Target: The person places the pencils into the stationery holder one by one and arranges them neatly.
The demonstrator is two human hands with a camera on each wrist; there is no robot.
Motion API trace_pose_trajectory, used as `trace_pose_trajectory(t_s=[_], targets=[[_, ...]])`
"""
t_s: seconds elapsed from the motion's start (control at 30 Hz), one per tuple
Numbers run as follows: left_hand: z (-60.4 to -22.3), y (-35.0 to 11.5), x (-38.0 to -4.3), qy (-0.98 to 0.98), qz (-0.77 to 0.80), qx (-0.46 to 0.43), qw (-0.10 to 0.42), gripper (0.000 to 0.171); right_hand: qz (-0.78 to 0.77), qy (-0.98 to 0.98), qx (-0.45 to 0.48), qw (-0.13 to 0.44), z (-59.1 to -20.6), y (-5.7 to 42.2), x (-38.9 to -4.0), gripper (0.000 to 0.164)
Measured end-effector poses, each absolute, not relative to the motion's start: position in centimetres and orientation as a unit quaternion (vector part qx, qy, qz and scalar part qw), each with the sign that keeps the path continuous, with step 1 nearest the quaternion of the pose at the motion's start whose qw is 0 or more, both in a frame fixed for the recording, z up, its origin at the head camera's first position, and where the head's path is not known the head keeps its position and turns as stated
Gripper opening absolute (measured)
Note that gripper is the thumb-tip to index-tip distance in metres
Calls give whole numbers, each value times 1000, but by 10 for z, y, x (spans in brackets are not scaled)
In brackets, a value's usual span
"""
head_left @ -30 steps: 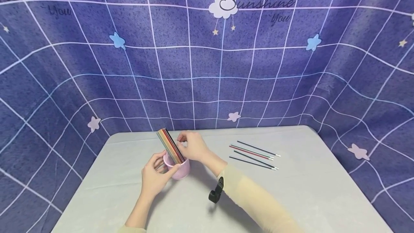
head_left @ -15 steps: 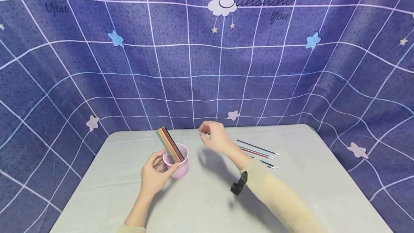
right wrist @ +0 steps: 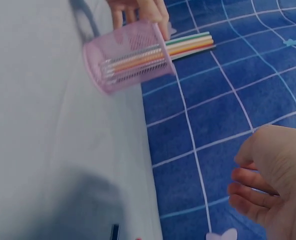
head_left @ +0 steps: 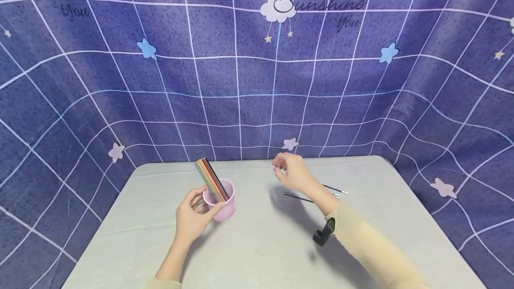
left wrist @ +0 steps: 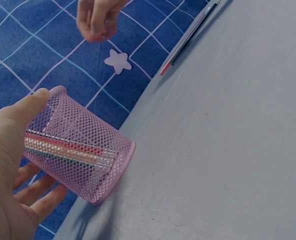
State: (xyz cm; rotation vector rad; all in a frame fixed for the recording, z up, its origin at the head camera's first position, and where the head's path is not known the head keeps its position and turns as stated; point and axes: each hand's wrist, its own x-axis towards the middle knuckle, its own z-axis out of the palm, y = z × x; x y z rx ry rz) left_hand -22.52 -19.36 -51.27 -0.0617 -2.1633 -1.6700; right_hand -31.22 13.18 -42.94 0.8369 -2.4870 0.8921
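A pink mesh pencil cup (head_left: 225, 212) stands on the left part of the table, and my left hand (head_left: 190, 220) grips it round the rim and side. Several pencils (head_left: 210, 178) of different colours lean together to the left inside it, as the mesh (left wrist: 88, 145) also lets me see in the left wrist view. My right hand (head_left: 295, 174) hovers in the air, fingers loosely curled, with nothing in them. Below and to its right lie several loose pencils (head_left: 298, 197) with white ends, partly hidden by the hand and forearm.
A pale grey cloth covers the table (head_left: 257, 253). Behind and at both sides hangs a blue curtain (head_left: 257, 79) with a grid, stars and a cloud. A black strap device (head_left: 324, 232) hangs at the right wrist.
My right hand has come away from the pencils at the cup and travelled right, over to the loose pencils. My left hand and the cup have stayed in place.
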Motion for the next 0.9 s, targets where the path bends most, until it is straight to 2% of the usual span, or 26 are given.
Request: trace_pose_trajectory(t_s=[0.6, 0.9], targets=[[-511, -194, -223, -779, -592, -22, 205, 67, 271, -908, 271, 172, -458, 188, -300, 8], [-512, -194, -223, -783, -586, -19, 206, 67, 269, -924, 234, 138, -468, 214, -297, 6]])
